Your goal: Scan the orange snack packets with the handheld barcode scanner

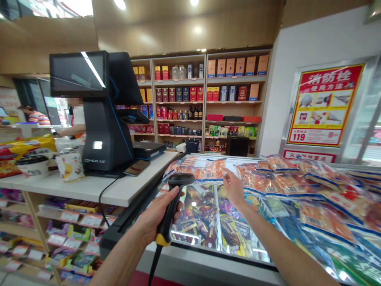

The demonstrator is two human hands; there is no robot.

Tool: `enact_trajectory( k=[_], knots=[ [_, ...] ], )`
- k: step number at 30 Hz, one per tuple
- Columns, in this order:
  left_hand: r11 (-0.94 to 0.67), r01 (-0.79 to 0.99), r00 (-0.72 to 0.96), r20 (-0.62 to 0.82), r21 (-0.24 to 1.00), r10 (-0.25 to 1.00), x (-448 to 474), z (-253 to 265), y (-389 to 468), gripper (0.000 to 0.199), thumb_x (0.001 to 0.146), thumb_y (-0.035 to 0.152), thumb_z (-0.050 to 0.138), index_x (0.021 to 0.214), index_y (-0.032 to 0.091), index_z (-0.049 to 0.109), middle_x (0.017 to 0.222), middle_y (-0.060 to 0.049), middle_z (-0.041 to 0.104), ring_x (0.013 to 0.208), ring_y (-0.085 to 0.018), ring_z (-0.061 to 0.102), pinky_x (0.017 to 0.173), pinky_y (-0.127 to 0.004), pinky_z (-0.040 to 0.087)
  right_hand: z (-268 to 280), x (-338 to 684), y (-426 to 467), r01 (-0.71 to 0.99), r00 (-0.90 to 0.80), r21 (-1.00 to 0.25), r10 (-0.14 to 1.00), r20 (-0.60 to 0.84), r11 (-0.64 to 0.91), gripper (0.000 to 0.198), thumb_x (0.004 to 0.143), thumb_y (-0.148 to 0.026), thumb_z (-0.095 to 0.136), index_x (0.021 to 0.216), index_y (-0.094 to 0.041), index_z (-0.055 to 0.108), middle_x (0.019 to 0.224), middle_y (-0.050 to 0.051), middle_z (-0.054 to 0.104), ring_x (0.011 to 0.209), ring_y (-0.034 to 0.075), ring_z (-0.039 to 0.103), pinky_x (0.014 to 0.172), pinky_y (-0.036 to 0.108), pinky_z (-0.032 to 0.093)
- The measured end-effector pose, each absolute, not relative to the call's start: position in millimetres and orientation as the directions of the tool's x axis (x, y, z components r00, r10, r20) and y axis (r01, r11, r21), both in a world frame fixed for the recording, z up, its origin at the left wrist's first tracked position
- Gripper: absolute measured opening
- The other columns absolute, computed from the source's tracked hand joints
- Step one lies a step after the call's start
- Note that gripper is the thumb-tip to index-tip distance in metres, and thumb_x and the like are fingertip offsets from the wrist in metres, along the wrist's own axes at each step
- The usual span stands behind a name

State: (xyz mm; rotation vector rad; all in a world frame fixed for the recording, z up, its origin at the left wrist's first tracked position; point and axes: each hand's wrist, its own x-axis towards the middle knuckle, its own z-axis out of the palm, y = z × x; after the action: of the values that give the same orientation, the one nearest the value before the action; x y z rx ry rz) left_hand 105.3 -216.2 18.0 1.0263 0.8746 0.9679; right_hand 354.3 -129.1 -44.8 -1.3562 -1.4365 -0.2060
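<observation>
My left hand (162, 208) is wrapped round the handle of a black and yellow barcode scanner (169, 216). Its head points away to the right, over the glass-topped freezer (190, 248), and a cable hangs from its base. My right hand (233, 186) is at the right edge of a clear packet of orange-coloured food (214, 169) on the glass. Its fingers are curled in on that edge, and the fingertips are partly hidden. Just right of this hand lies a heap of similar clear packets (287, 183) with blue borders.
A white counter (119, 186) on the left bears a checkout terminal (101, 139), a phone (137, 167) and paper cups (70, 165). Low snack shelves (71, 216) stand beneath. Boxed goods fill the back shelves (178, 94). A person's arm (70, 130) shows behind the terminal.
</observation>
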Motion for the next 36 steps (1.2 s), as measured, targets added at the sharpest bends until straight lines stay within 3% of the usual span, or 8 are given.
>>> enact_trajectory(
  k=[4, 8, 13, 17, 23, 26, 29, 36],
  knots=[
    [0.194, -0.225, 0.246, -0.137, 0.955, 0.96, 81, 17, -213, 0.029, 0.065, 0.043, 0.052, 0.066, 0.015, 0.048, 0.052, 0.003, 0.047, 0.038, -0.005, 0.041, 0.035, -0.016, 0.032, -47, 313, -127, 0.746, 0.186, -0.549, 0.673, 0.716, 0.377, 0.035, 0.072, -0.02, 0.034, 0.103, -0.019, 0.049, 0.074, 0.001, 0.057, 0.065, 0.012, 0.051, 0.067, 0.025, 0.039],
    [0.201, -0.267, 0.178, -0.157, 0.942, 0.971, 61, 16, -211, 0.025, 0.065, 0.04, 0.053, 0.065, 0.016, 0.047, 0.052, 0.003, 0.047, 0.038, -0.006, 0.041, 0.034, -0.016, 0.034, -51, 269, -121, 0.747, 0.06, -0.527, 0.748, 0.661, 0.405, 0.032, 0.072, -0.017, 0.035, 0.099, -0.021, 0.053, 0.082, 0.001, 0.059, 0.071, 0.012, 0.052, 0.07, 0.024, 0.038],
    [0.211, -0.286, 0.13, -0.181, 0.934, 0.975, 48, 11, -211, 0.023, 0.065, 0.038, 0.053, 0.069, 0.016, 0.049, 0.053, 0.002, 0.048, 0.038, -0.006, 0.041, 0.035, -0.017, 0.036, -54, 227, -100, 0.819, 0.018, -0.473, 0.81, 0.586, 0.325, 0.032, 0.071, -0.013, 0.035, 0.093, -0.019, 0.057, 0.084, 0.003, 0.06, 0.079, 0.012, 0.052, 0.074, 0.022, 0.036],
    [0.236, -0.294, 0.135, -0.204, 0.926, 0.97, 47, 8, -209, 0.022, 0.065, 0.037, 0.054, 0.073, 0.017, 0.051, 0.053, 0.002, 0.048, 0.039, -0.006, 0.041, 0.035, -0.017, 0.037, -57, 211, -82, 0.83, 0.029, -0.476, 0.83, 0.557, 0.291, 0.031, 0.073, -0.013, 0.034, 0.094, -0.02, 0.057, 0.09, 0.003, 0.06, 0.084, 0.013, 0.052, 0.076, 0.023, 0.036],
    [0.318, -0.213, 0.203, -0.277, 0.924, 0.939, 63, 16, -211, 0.029, 0.066, 0.043, 0.05, 0.058, 0.015, 0.049, 0.043, 0.001, 0.044, 0.037, -0.007, 0.039, 0.033, -0.018, 0.036, -55, 231, -85, 0.813, 0.034, -0.499, 0.83, 0.556, 0.301, 0.03, 0.072, -0.018, 0.038, 0.098, -0.021, 0.054, 0.097, 0.001, 0.058, 0.091, 0.012, 0.05, 0.08, 0.023, 0.034],
    [0.283, -0.248, 0.276, -0.213, 0.926, 0.937, 80, 17, -213, 0.025, 0.066, 0.04, 0.052, 0.068, 0.016, 0.052, 0.048, 0.001, 0.046, 0.039, -0.007, 0.039, 0.035, -0.018, 0.035, -43, 267, -98, 0.823, 0.09, -0.493, 0.792, 0.604, 0.282, 0.027, 0.073, -0.019, 0.039, 0.094, -0.02, 0.056, 0.094, 0.002, 0.058, 0.089, 0.012, 0.049, 0.081, 0.023, 0.034],
    [0.254, -0.247, 0.301, -0.175, 0.935, 0.937, 101, 15, -216, 0.026, 0.066, 0.038, 0.053, 0.081, 0.017, 0.052, 0.055, 0.001, 0.049, 0.04, -0.006, 0.041, 0.036, -0.017, 0.034, -32, 321, -114, 0.85, 0.229, -0.505, 0.759, 0.609, 0.148, 0.027, 0.073, -0.022, 0.037, 0.093, -0.017, 0.056, 0.093, 0.004, 0.057, 0.086, 0.013, 0.05, 0.079, 0.023, 0.034],
    [0.286, -0.179, 0.41, -0.193, 0.941, 0.891, 143, 9, -221, 0.029, 0.066, 0.042, 0.051, 0.078, 0.015, 0.05, 0.052, 0.002, 0.047, 0.039, -0.005, 0.039, 0.036, -0.017, 0.031, -33, 440, -163, 0.841, 0.535, -0.417, 0.637, 0.555, -0.344, 0.033, 0.073, -0.034, 0.038, 0.097, -0.016, 0.051, 0.096, 0.009, 0.054, 0.093, 0.019, 0.047, 0.076, 0.029, 0.036]
  ],
)
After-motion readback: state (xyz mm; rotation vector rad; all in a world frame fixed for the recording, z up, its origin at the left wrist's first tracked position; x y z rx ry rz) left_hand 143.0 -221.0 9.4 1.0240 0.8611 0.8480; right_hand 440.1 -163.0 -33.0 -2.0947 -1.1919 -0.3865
